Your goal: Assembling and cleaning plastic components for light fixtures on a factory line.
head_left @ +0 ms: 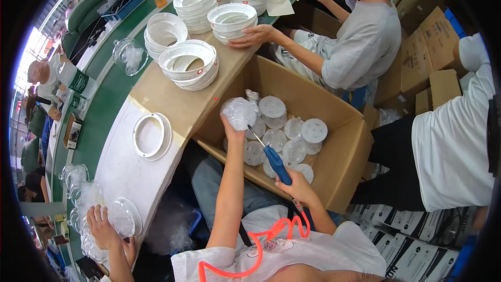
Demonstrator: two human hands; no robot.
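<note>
My left hand (232,128) is closed around a clear round plastic part (241,113), held over the near left side of an open cardboard box (340,159). In my right hand (301,187) is a blue power screwdriver (276,164), with an orange-red coiled hose (282,223) running from its rear end. The screwdriver's thin metal shaft slants up to the left, its tip at the lower right edge of the clear part; whether they touch I cannot tell. Several similar clear round parts (272,106) lie inside the box.
White ring stacks (188,62) stand along the table (122,151), where a single white ring (148,136) lies. A co-worker's hand (253,36) touches one stack; another person's hands (104,227) are by clear covers (124,216). Cartons (430,47) are piled at right.
</note>
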